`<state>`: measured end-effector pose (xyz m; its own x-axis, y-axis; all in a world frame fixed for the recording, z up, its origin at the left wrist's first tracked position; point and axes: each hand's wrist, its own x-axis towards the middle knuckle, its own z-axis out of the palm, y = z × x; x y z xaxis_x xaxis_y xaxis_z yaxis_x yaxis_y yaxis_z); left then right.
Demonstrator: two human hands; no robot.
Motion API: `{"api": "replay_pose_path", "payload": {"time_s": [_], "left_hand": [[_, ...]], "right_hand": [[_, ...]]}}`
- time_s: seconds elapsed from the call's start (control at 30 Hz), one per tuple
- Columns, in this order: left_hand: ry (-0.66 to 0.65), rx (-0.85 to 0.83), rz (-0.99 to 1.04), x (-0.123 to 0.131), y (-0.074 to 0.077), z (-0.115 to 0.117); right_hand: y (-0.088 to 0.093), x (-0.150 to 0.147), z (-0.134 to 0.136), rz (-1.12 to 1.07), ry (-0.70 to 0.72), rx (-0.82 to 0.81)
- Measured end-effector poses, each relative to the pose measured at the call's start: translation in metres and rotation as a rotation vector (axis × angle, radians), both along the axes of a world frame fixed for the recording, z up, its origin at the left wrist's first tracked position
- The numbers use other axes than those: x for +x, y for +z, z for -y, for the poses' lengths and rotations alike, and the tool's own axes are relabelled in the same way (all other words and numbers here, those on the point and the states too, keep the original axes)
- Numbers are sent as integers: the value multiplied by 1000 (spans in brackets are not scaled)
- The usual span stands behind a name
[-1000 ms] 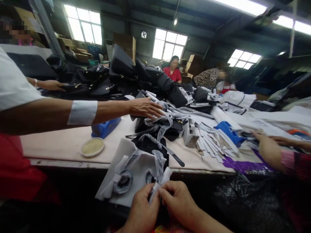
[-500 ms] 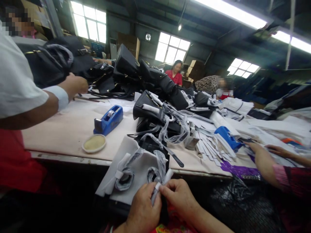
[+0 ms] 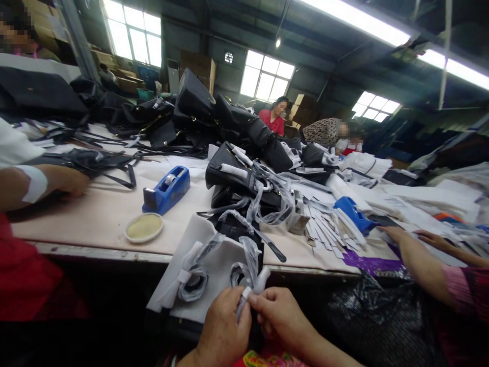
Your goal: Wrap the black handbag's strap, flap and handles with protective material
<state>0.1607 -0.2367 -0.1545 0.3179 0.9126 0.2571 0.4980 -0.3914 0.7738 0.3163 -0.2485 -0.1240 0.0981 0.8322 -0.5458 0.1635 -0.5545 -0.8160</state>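
A black handbag rests against the table edge in front of me, with a white foam sheet over its face. Two rings wrapped in clear plastic lie on the sheet, the left one with a white band round it. At the lower right of the bag, my left hand is closed round a white-wrapped strap. The fingertips of my right hand pinch a small white strip on that strap. Part of the strap is hidden by my fingers.
A blue tape dispenser and a shallow dish stand left. Piled black handbags fill the back. Right are paper strips, another blue dispenser and a co-worker's hands. Another co-worker's arm reaches in from the left.
The left co-worker's arm has moved down and left, and black straps now lie on the table beside it. My hands hold almost the same pose; the view has shifted slightly.
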Motion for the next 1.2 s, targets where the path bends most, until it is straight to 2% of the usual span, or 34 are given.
{"api": "replay_pose_path", "payload": {"time_s": [0.1, 0.43, 0.5, 0.63, 0.77, 0.9, 1.2], "left_hand": [[-12, -64, -13, 0, 1, 0], [-67, -149, 80, -3, 4, -5], [-73, -243, 127, -3, 9, -7], [-116, -647, 342, -4, 22, -10], [-182, -902, 562, -6, 23, -13], [-194, -1029, 695, -9, 20, -13], [-233, -1115, 788, -10, 23, -13]], "right_hand": [[-3, 1, 3, -131, -40, -92], [2, 0, 4, -84, -64, -10], [1, 0, 5, -102, -81, 25], [-1, 4, 6, -183, -73, 164], [-9, 13, 4, -308, -21, 223], [-15, 19, -2, -335, 44, 214], [-13, 27, -9, -450, 162, 342]]}}
